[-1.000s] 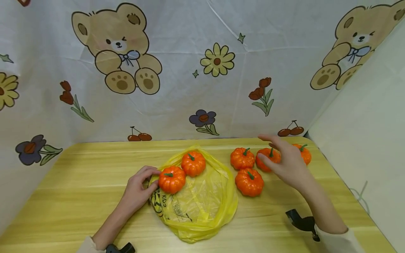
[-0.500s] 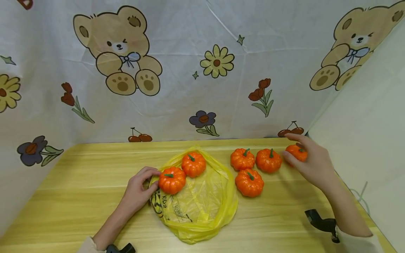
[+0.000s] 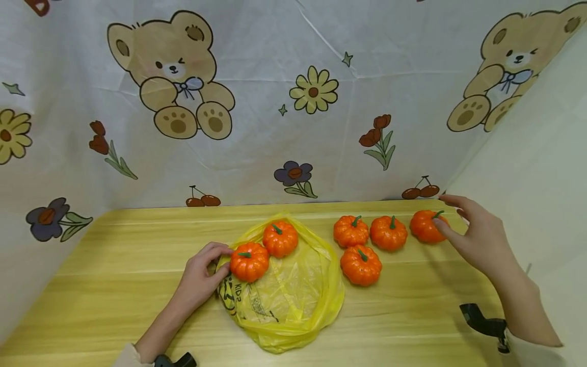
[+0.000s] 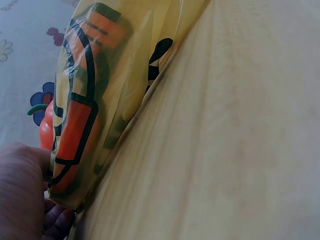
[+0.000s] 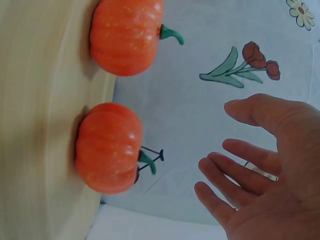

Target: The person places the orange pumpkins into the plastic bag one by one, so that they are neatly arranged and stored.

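Note:
At the left rim of a yellow plastic bag (image 3: 302, 300), my left hand (image 3: 200, 270) holds the bag's edge between thumb and fingers. The bag lies spread on the table with its mouth up. Two small orange pumpkins with green stems, a nearer pumpkin (image 3: 249, 261) and a farther pumpkin (image 3: 281, 238), sit in its left part. My right hand (image 3: 481, 237) hovers beside the rightmost pumpkin (image 3: 426, 226), fingers apart and holding nothing. In the right wrist view a gap shows between that hand (image 5: 270, 165) and the pumpkin (image 5: 109, 148).
More pumpkins stand between the bag and my right hand: a back-left pumpkin (image 3: 350, 231), a middle pumpkin (image 3: 389, 233) and a front pumpkin (image 3: 361, 265). A printed cloth (image 3: 257, 127) hangs behind the wooden table (image 3: 128, 255). A white panel (image 3: 541, 178) borders the right side.
My right hand has moved right, from above the middle pumpkin to the right side of the rightmost one. That pumpkin now sits slightly farther left. My left hand and the bag have stayed put.

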{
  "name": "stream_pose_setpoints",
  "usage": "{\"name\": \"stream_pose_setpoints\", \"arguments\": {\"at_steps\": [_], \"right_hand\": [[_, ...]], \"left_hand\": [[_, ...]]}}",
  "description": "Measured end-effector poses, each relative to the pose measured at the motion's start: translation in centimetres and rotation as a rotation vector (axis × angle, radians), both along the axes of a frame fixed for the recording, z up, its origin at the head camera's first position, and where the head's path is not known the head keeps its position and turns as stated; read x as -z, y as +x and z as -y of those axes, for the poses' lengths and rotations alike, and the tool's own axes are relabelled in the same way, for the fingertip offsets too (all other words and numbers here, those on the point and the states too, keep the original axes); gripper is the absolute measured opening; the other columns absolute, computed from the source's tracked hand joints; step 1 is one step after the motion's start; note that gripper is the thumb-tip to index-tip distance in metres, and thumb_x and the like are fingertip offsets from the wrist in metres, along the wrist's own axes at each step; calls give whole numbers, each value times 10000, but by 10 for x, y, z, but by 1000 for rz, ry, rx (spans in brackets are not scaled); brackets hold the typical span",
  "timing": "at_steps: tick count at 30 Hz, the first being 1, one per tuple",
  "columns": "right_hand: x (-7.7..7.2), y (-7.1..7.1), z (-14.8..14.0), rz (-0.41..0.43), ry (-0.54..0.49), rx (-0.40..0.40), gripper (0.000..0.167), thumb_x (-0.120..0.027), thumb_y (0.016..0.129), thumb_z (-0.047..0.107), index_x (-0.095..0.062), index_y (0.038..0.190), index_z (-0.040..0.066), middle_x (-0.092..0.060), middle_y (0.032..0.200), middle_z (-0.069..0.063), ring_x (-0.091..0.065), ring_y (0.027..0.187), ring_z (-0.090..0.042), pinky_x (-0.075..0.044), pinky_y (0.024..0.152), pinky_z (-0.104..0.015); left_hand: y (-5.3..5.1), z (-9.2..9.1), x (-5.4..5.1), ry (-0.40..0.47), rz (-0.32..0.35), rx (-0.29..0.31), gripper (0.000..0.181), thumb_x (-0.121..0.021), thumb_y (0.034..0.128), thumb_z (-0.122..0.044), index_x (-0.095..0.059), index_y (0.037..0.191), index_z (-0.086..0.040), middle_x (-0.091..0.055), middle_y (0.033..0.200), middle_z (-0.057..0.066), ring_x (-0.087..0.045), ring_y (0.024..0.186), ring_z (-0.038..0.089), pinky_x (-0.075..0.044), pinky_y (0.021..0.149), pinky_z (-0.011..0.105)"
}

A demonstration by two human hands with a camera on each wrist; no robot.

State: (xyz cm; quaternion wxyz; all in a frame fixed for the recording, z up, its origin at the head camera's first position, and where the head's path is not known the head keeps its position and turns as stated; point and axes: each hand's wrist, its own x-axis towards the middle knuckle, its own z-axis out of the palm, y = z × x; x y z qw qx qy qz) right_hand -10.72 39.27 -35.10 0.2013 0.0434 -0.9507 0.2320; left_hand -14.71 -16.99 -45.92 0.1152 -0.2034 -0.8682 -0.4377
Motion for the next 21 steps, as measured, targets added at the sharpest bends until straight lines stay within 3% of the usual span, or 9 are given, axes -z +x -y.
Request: {"name": "stream_pose_setpoints", "arguments": {"at_steps": [12, 21], "right_hand": [[26, -11, -15, 169, -20, 0, 731, -749, 989, 328, -425, 1543, -23, -513, 1473, -369, -524, 1209, -686, -441, 947, -771], [40, -15, -24, 157, -15, 41, 822, -786, 958, 333, -379, 1572, -32, -445, 1512, -402, -537, 1166, -705, -464, 917, -772]], "left_hand": [[0, 1, 2, -9, -10, -8, 285, -766, 895, 40, -770, 1102, -156, -711, 1176, 1, -638, 1088, 166, -424, 915, 87], [1, -2, 0, 3, -9, -3, 304, -767, 891, 44, -769, 1093, -182, -711, 1163, -22, -641, 1119, 183, -398, 958, 56]]}}
